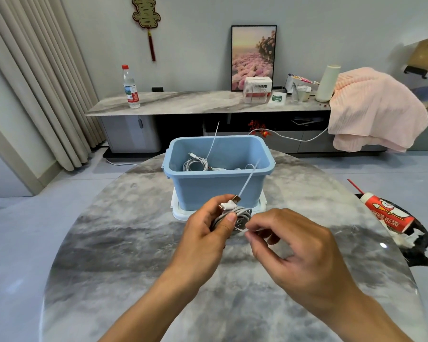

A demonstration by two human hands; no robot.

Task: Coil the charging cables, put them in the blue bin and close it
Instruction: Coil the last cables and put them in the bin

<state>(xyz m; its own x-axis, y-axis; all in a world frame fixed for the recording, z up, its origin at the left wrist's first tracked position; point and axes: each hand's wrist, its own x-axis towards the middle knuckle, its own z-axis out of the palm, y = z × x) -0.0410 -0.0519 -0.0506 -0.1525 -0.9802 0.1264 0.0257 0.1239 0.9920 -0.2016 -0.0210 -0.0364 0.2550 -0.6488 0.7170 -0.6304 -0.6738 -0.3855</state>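
Cable coil (235,214) sat near the blue bin (218,186), clamped in the left hand (208,230) so the loops stayed bunched. Right hand (289,245) pinched the white tie (242,229), probably to bind it. Other coiled cables (195,164) lay inside the bin.

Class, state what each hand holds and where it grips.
Left hand grips the coiled grey cable around its loops. Right hand pinches a thin white tie beside the coil.
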